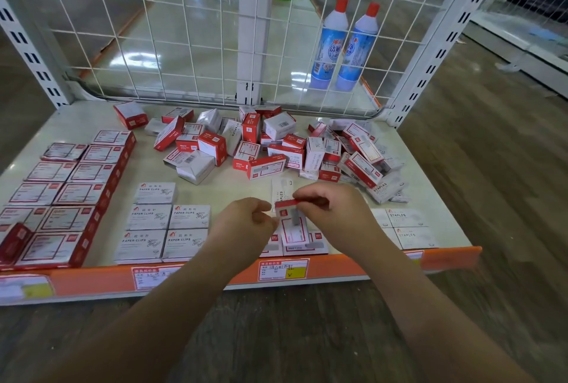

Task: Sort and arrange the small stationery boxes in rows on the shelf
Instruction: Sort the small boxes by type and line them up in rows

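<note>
Head view: both hands, left and right, pinch 1 red-white box, hiding boxes beneath.

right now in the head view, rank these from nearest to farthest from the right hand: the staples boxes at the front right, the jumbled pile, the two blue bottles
From the right hand:
1. staples boxes, just to its right along the shelf's front edge.
2. jumbled pile, behind it, mid-shelf.
3. blue bottles, far back, behind the wire grid.

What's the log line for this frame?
left hand: shut, empty | right hand: holds red box | pile: unsorted
</note>
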{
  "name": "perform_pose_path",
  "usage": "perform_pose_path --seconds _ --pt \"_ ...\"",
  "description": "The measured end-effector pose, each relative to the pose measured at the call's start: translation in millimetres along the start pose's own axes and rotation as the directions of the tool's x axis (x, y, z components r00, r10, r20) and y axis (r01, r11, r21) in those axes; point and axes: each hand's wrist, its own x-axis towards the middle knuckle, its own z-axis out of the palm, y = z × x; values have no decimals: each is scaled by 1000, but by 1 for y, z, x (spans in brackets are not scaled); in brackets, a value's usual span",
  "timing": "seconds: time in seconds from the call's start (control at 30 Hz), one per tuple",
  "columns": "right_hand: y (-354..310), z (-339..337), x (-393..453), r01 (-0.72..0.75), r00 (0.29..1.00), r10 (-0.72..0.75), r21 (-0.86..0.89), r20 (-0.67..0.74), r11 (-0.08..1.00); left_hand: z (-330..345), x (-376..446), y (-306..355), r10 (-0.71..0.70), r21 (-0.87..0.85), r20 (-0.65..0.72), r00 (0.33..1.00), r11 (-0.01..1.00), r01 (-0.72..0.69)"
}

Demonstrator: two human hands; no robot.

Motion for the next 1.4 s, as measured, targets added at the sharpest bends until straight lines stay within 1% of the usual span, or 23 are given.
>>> perform_pose_path --seconds 0.1,0.2,0.3,0.37,0.43,0.5,0.57,0.63,0.73,0.83,0.9,1.0,1.13,1.4 --pt "1 1 -3 -59 982 86 159 -170 986 2 -4 -6 -68 -79 12 998 994 69" --pt "-1 5 -4 -106 947 209 377 -243 920 5 -6 -10 -128 -127 56 990 983 134" --pt "-3 13 -5 -132 912 327 577 -249 806 9 -4 -10 -156 -173 101 983 970 172" --pt "-2 17 -7 -160 900 377 637 -220 754 10 -4 -7 -205 -336 98 974 914 226" --pt "0 20 -9 -192 901 396 659 -176 728 8 -7 -4 -269 -495 84 960 824 274" --pt "2 21 -11 -247 906 410 652 -107 717 4 -10 -1 -290 -589 86 953 757 283" --pt "5 23 -12 -307 914 405 585 -40 751 1 -11 0 -290 -617 68 955 739 269" --pt "7 24 -13 -336 920 392 543 13 769 0 -11 0 -288 -603 33 957 758 249" --pt "9 24 -15 -340 929 361 568 79 749 1 -10 -3 -260 -551 -30 965 810 201" --pt "14 24 -15 -317 946 306 519 109 794 2 -10 -9 -224 -445 -89 971 881 163" --pt "17 25 -15 -299 954 277 459 116 837 3 -9 -13 -206 -382 -109 973 912 150" --pt "21 29 -14 -237 972 227 331 70 913 4 -8 -18 -187 -335 -102 977 931 143" --pt "24 32 -12 -186 982 183 231 35 955 7 -5 -23 -174 -274 -103 979 951 140" --pt "28 31 -8 -156 987 145 211 68 965 7 -5 -27 -130 -205 -119 984 973 103"
